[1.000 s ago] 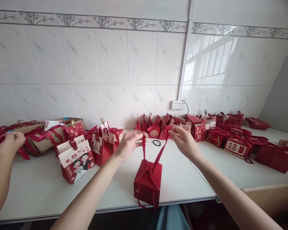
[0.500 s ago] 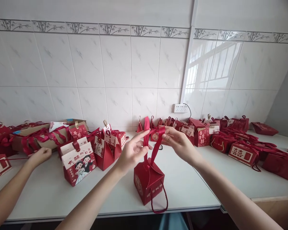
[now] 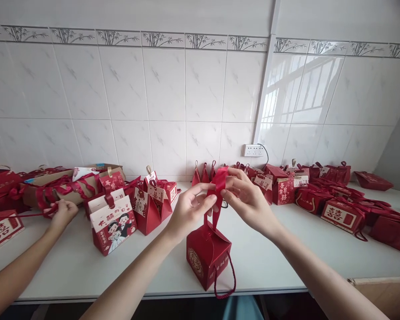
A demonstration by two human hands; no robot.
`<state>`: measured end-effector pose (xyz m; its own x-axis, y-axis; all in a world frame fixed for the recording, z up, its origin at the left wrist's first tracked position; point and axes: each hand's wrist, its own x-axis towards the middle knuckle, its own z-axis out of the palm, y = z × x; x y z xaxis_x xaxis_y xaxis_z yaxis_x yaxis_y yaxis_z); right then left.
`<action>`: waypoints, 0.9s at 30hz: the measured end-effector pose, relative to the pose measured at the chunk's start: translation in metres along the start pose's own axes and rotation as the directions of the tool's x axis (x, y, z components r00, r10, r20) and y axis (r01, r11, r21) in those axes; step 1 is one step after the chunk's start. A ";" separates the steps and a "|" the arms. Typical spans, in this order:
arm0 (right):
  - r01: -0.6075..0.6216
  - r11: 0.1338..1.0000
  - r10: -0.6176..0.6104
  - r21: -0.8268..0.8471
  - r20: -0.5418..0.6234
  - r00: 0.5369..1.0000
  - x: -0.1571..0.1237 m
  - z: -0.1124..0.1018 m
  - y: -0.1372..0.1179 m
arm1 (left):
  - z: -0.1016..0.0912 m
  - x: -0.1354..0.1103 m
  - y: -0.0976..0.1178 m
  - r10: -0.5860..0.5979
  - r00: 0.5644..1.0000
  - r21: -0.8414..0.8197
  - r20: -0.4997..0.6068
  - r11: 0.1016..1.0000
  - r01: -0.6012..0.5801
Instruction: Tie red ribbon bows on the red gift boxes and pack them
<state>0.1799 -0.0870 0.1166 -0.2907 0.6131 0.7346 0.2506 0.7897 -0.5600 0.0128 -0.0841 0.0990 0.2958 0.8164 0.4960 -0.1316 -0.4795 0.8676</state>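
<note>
A small red gift box (image 3: 208,254) stands near the front edge of the white table (image 3: 286,253), with a cord handle hanging from its side. Two red ribbon ends (image 3: 218,195) rise from its top. My left hand (image 3: 190,211) and my right hand (image 3: 248,200) meet above the box, and both pinch the ribbon together. The fingers of both hands are closed on it.
Another person's hand (image 3: 62,214) at the left touches a red ribbon near a cardboard box (image 3: 50,189). A cartoon-couple box (image 3: 112,224) and tagged red boxes (image 3: 153,200) stand left of centre. Several red boxes (image 3: 340,209) crowd the right. A wall socket (image 3: 252,150) sits behind.
My hands have come together, bringing the two ribbon ends into one bunch above the box. The box has turned slightly. The other person's hand moved right toward the ribbon.
</note>
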 end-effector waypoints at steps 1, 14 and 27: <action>0.038 0.999 -0.038 -0.038 -0.013 0.999 0.000 0.001 -0.002 | 0.001 -0.001 0.002 -0.001 1.000 -0.016 0.010 1.000 0.001; 0.103 0.994 -0.103 0.039 -0.016 0.995 0.003 0.006 -0.009 | 0.003 -0.001 0.005 0.044 0.999 -0.037 -0.010 0.998 -0.044; -0.240 0.864 0.315 0.442 -0.104 0.943 0.019 0.004 -0.001 | 0.005 0.005 0.007 0.044 0.997 -0.142 -0.063 0.988 -0.052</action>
<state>0.1705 -0.0757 0.1298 -0.0993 0.8248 0.5566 -0.1221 0.5450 -0.8295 0.0175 -0.0850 0.1070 0.2300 0.8131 0.5348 -0.2803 -0.4709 0.8365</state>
